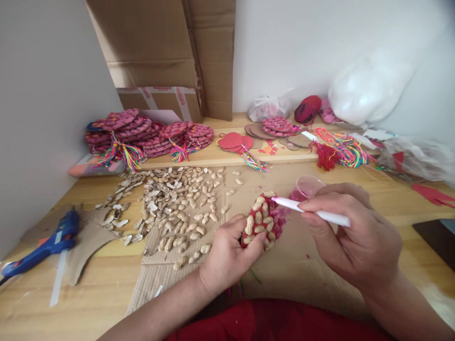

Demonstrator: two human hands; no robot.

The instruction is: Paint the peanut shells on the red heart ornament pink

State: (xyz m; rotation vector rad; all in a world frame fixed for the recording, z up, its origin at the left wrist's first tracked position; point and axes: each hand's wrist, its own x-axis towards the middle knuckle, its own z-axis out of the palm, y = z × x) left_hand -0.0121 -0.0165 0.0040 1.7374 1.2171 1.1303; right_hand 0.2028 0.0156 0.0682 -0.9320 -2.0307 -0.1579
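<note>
Left hand fingers curled, pinching a red peanut-covered disc by its lower edge, right hand closed around a white brush, tip touching the disc's upper rim

A red card shape studded with peanut shells, tilted upright, meets a white brush.

Two bare hands work here, the left hand and the right hand, with one red card piece studded with peanut shells and one white plastic brush handle between them. One small pink plastic cup stands beside them, and one blue hot-glue gun lies far left. The loose pale peanut shells are too many to count.
</note>
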